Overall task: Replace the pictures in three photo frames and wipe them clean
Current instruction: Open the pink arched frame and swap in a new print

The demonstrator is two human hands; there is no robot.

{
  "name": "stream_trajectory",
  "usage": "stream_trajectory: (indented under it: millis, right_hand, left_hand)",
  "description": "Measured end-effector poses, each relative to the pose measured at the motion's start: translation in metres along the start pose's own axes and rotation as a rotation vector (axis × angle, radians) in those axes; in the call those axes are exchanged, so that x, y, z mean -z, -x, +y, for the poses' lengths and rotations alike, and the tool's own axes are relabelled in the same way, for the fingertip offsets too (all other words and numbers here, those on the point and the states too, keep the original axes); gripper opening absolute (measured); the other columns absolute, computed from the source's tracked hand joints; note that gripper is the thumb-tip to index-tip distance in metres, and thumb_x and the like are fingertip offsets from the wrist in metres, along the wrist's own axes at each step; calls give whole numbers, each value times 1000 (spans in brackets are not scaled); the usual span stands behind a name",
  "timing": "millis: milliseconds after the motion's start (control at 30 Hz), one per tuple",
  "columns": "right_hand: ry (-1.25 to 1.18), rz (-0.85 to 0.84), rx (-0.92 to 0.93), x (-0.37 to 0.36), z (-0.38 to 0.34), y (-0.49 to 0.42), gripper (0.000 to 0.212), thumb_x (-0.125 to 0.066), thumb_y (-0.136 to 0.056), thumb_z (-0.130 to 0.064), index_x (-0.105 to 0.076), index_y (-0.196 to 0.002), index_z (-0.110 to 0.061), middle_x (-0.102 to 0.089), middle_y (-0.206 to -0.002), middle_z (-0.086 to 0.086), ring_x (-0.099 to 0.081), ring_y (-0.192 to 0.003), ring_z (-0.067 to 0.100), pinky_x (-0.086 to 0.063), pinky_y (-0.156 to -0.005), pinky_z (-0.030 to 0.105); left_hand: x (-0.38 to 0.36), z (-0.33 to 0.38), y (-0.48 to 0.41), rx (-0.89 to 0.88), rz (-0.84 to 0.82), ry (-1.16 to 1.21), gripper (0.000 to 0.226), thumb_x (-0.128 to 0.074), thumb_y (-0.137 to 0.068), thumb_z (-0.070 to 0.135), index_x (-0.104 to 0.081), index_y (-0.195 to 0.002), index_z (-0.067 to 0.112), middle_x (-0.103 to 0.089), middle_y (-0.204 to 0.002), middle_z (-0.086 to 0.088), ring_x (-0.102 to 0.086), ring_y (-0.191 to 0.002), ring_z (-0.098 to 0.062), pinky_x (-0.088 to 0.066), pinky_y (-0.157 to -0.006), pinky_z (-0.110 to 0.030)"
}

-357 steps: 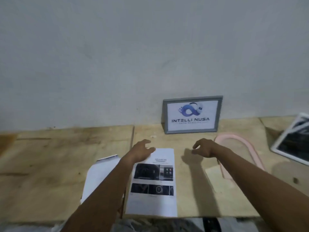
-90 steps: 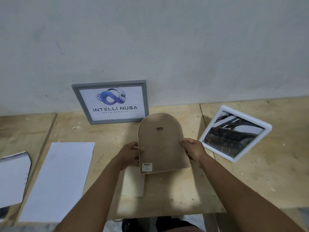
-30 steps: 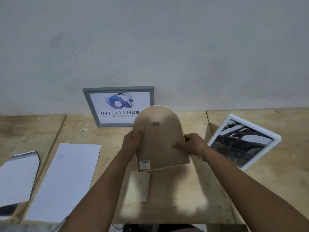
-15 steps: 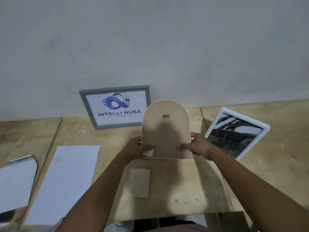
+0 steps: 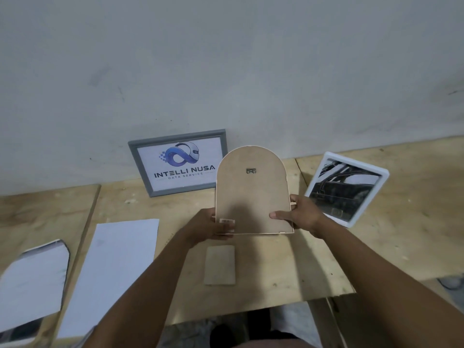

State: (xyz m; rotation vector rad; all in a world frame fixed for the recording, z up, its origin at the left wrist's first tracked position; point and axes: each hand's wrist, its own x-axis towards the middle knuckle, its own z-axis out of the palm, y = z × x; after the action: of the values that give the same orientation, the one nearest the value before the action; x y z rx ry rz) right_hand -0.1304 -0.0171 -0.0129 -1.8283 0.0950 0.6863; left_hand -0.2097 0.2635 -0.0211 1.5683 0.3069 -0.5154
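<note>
Stood the arched frame [image 5: 252, 197] upright from its tilt, backing toward me, over mid-counter [image 5: 276, 270] short of the back edge, left grip [image 5: 206, 226] and right grip [image 5: 301, 217] clamped on its bottom corners; backing looked seated, wipe likely next.

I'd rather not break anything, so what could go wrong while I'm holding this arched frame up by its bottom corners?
The arched frame is held only at its lower corners by your left hand and right hand; a loose grip could let it tip or drop. The white frame sits close beside the right hand and might get bumped. Set down on the small board, it could rock.
</note>
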Motion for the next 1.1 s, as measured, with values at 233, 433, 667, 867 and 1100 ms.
stream_trajectory:
  millis: [233,433,667,867,1100]
  right_hand:
    - [71,-43,28,-20,-3,22,51,-93,-67,-11,-66,-110,-15,-75,-75,1,-62,-64,20,-53,-62,34]
    - [143,-76,52,-33,-4,32,48,-92,-69,-10,-66,-109,-12,-66,-60,-7,-51,-50,13,-44,-51,25]
    - [87,48,60,-58,0,30,36,-82,-76,-46,-74,-98,-20,-76,-91,18,-72,-79,34,-59,-78,45]
    - [-67,92,87,-67,-10,32,69,-82,-69,-55,-63,-102,3,-58,-82,17,-59,-71,27,-49,-65,41]
    - [-93,48,64,-67,-9,32,63,-86,-71,-48,-66,-107,0,-58,-84,11,-61,-75,20,-55,-70,38]
  left_hand:
    - [12,-3,24,-73,14,-48,31,-77,-88,8,-63,-114,-1,-73,-95,-17,-75,-82,-24,-62,-70,-32]
    - [14,-2,34,-119,193,-81,22,-75,-92,21,-74,-108,8,-75,-71,10,-65,-59,1,-49,-55,-17]
    - [27,1,40,-164,249,-19,28,-76,-91,18,-72,-117,11,-79,-97,0,-73,-71,-4,-51,-58,-14]
    - [34,0,44,-172,222,3,22,-72,-93,13,-70,-115,12,-77,-97,-2,-71,-67,0,-50,-56,-12]
    - [36,2,40,-185,272,78,13,-73,-93,23,-71,-105,21,-78,-88,8,-72,-68,-1,-53,-55,-15]
